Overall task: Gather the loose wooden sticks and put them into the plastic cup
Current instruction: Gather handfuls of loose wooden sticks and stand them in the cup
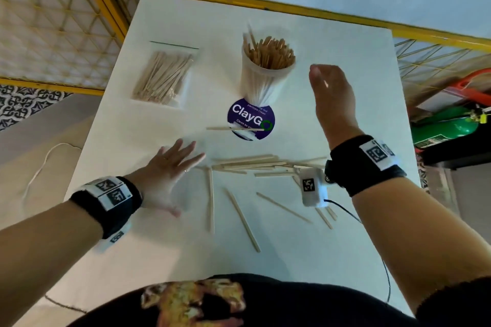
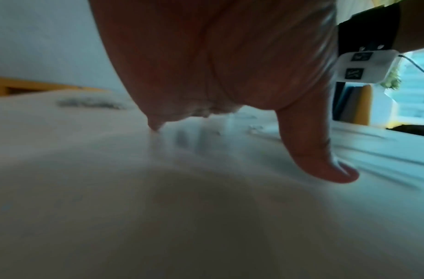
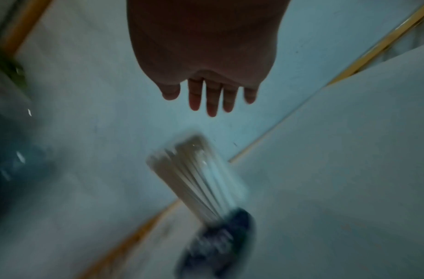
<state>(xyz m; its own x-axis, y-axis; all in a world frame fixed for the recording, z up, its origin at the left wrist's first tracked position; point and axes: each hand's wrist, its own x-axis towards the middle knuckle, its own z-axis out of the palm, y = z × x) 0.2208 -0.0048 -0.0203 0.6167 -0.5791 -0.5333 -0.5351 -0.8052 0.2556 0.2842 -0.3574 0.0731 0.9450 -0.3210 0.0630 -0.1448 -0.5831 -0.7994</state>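
the left hand [image 1: 170,167] lay flat with fingers spread on the white square table [image 1: 345,66], holding nothing, just beside the pile of loose pale wooden sticks [image 1: 255,164]; the right hand [image 1: 332,95] hovered empty, fingers straight, just right of the clear plastic cup [image 1: 265,79] full of sticks; the cup stood on a round purple sticker [image 1: 239,114]; a clear bag of sticks [image 1: 163,77] lay left.

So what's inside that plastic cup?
The plastic cup is packed with wooden sticks standing upright, their tops poking above the rim. Their lower ends show only dimly through the cloudy wall, and the cup's bottom is hidden. The cup stands on a purple round sticker.
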